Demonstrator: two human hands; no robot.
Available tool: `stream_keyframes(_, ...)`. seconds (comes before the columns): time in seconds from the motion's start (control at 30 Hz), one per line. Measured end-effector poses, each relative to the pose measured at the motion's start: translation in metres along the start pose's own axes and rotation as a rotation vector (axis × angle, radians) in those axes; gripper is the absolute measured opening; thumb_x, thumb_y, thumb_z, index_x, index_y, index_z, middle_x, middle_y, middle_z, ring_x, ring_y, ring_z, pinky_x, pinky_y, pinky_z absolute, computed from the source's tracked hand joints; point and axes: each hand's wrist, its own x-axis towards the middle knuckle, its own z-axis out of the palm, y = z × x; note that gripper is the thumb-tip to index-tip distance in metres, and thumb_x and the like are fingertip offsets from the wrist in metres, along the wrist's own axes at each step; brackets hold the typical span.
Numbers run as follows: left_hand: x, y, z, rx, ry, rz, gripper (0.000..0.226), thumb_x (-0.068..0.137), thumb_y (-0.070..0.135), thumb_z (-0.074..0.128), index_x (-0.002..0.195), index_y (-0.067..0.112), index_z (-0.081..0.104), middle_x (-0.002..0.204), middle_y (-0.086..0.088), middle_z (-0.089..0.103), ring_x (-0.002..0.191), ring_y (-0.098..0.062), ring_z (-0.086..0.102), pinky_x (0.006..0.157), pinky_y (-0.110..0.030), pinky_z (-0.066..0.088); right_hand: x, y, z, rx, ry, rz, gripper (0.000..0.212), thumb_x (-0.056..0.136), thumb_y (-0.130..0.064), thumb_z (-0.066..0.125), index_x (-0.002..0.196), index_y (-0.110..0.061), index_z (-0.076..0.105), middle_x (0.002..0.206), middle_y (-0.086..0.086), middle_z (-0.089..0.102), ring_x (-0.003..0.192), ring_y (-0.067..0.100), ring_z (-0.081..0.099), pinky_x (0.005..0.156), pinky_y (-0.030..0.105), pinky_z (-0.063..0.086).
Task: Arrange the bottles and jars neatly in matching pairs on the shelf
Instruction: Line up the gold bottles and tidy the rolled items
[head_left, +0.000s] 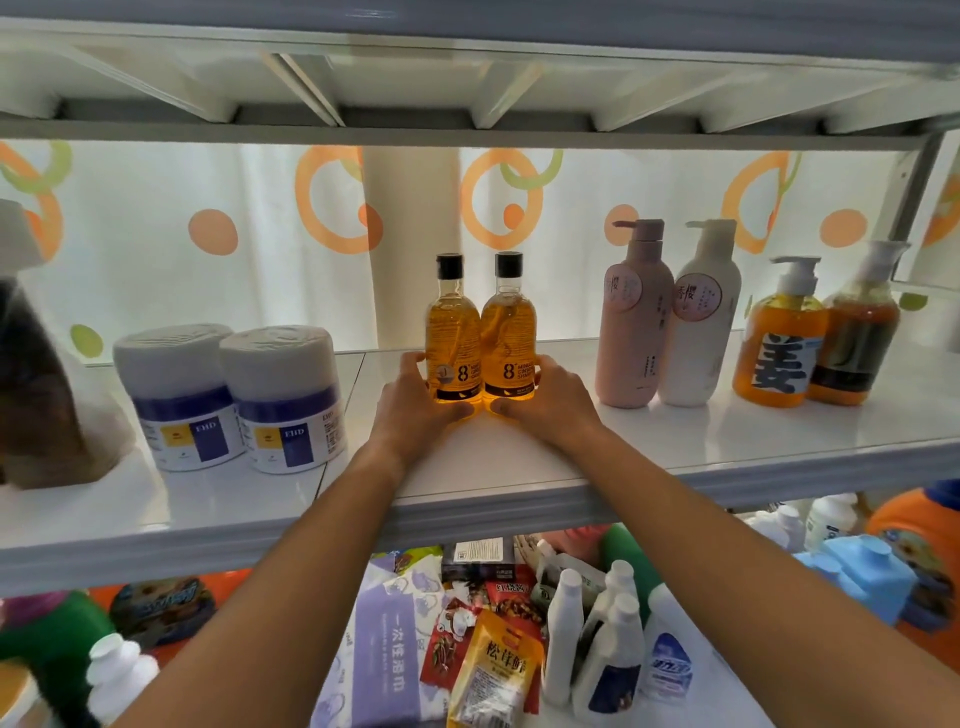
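Observation:
Two matching amber bottles with black caps stand upright and touching in the middle of the white shelf (519, 467). My left hand (415, 400) grips the base of the left amber bottle (453, 332). Around the base of the right amber bottle (509, 332) my right hand (556, 400) is closed. Two white jars with purple labels (179, 395) (285, 397) stand side by side to the left. To the right stand a pink pump bottle (631, 322) and a white pump bottle (701, 322), then two orange pump bottles (784, 338) (857, 338).
A dark, blurred bottle (36, 395) stands at the shelf's far left edge. The shelf above hangs low overhead. On the lower shelf lie snack packets (493, 670), a purple wipes pack (379, 649), white bottles (608, 644), and orange and blue detergent jugs (914, 561).

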Motion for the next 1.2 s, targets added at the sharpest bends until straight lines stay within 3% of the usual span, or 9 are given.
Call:
stream_keyframes(0.33, -0.005, 0.000, -0.001, 0.020, -0.032, 0.018, 0.079, 0.074, 0.014, 0.082, 0.139, 0.011, 0.037, 0.118, -0.010, 0.066, 0.094, -0.013, 0.057, 0.088, -0.030, 0.048, 0.000, 0.003, 0.001, 0.044, -0.007, -0.017, 0.046, 0.076, -0.042, 0.076, 0.112, -0.018, 0.062, 0.113, 0.007, 0.068, 0.099, 0.024, 0.063, 0.086, 0.035, 0.052)
stream_keyframes(0.57, -0.015, 0.009, -0.003, 0.008, -0.035, 0.012, 0.090, 0.076, 0.019, 0.081, 0.147, 0.011, 0.026, 0.138, -0.015, 0.048, 0.128, -0.028, 0.046, 0.098, -0.031, 0.038, 0.003, 0.006, 0.003, 0.066, -0.011, 0.004, 0.057, 0.071, -0.042, 0.080, 0.119, -0.018, 0.059, 0.115, 0.004, 0.068, 0.103, 0.023, 0.063, 0.088, 0.037, 0.052)
stream_keyframes(0.67, -0.052, 0.021, -0.018, -0.059, 0.109, 0.196, 0.069, 0.080, 0.024, 0.078, 0.138, 0.019, 0.041, 0.135, -0.006, 0.044, 0.124, -0.020, 0.047, 0.094, -0.023, 0.043, 0.002, 0.001, 0.000, 0.190, 0.085, 0.046, 0.071, 0.074, -0.040, 0.078, 0.133, -0.015, 0.048, 0.114, -0.001, 0.059, 0.102, 0.019, 0.059, 0.084, 0.035, 0.052)
stream_keyframes(0.8, -0.112, 0.013, -0.080, -0.156, 0.520, 0.471, 0.033, 0.083, 0.024, 0.065, 0.112, 0.029, 0.049, 0.117, 0.004, 0.051, 0.104, -0.011, 0.056, 0.081, -0.008, 0.048, -0.013, -0.025, -0.009, 0.278, 0.456, -0.067, 0.034, 0.084, -0.022, 0.065, 0.114, -0.010, 0.056, 0.104, 0.007, 0.063, 0.091, 0.020, 0.060, 0.075, 0.030, 0.053)
stream_keyframes(0.87, -0.117, -0.009, -0.124, -0.143, 0.755, 0.403, 0.032, 0.082, 0.013, 0.061, 0.113, 0.011, 0.052, 0.116, -0.003, 0.052, 0.104, -0.017, 0.056, 0.084, -0.010, 0.049, -0.024, -0.053, 0.001, 0.323, 0.450, -0.171, 0.023, 0.083, -0.014, 0.064, 0.105, -0.009, 0.060, 0.098, 0.008, 0.064, 0.086, 0.018, 0.060, 0.077, 0.036, 0.056)
stream_keyframes(0.93, -0.112, -0.035, -0.160, -0.171, 0.846, 0.193, 0.043, 0.080, 0.005, 0.060, 0.121, 0.005, 0.048, 0.126, -0.015, 0.049, 0.112, -0.024, 0.053, 0.092, -0.020, 0.050, -0.037, -0.087, 0.022, 0.335, 0.275, -0.256, 0.032, 0.081, -0.017, 0.068, 0.110, -0.011, 0.058, 0.097, 0.006, 0.062, 0.086, 0.017, 0.059, 0.077, 0.038, 0.056)
stream_keyframes(1.03, -0.107, -0.054, -0.183, -0.023, 0.657, -0.057, 0.072, 0.082, 0.014, 0.072, 0.141, 0.012, 0.032, 0.144, -0.016, 0.036, 0.130, -0.028, 0.040, 0.109, -0.043, 0.040, -0.053, -0.138, 0.062, 0.307, -0.065, -0.298, 0.078, 0.074, -0.036, 0.078, 0.137, -0.020, 0.036, 0.111, -0.004, 0.047, 0.100, 0.013, 0.051, 0.083, 0.030, 0.051)
stream_keyframes(1.13, -0.101, -0.060, -0.180, 0.022, 0.385, -0.149, 0.100, 0.080, 0.012, 0.077, 0.152, 0.012, 0.007, 0.155, -0.011, 0.025, 0.141, -0.026, 0.029, 0.109, -0.033, 0.029, -0.053, -0.158, 0.098, 0.287, -0.162, -0.285, 0.101, 0.065, -0.048, 0.082, 0.142, -0.029, 0.020, 0.124, -0.004, 0.041, 0.109, 0.009, 0.038, 0.091, 0.033, 0.045)
stream_keyframes(1.2, -0.088, -0.067, -0.185, -0.078, 0.262, -0.184, 0.109, 0.076, 0.007, 0.080, 0.152, 0.015, 0.003, 0.148, -0.008, 0.039, 0.137, -0.025, 0.039, 0.106, -0.037, 0.035, -0.047, -0.160, 0.108, 0.273, -0.151, -0.229, 0.102, 0.060, -0.054, 0.082, 0.139, -0.032, 0.021, 0.129, -0.002, 0.044, 0.112, 0.010, 0.041, 0.091, 0.036, 0.048)
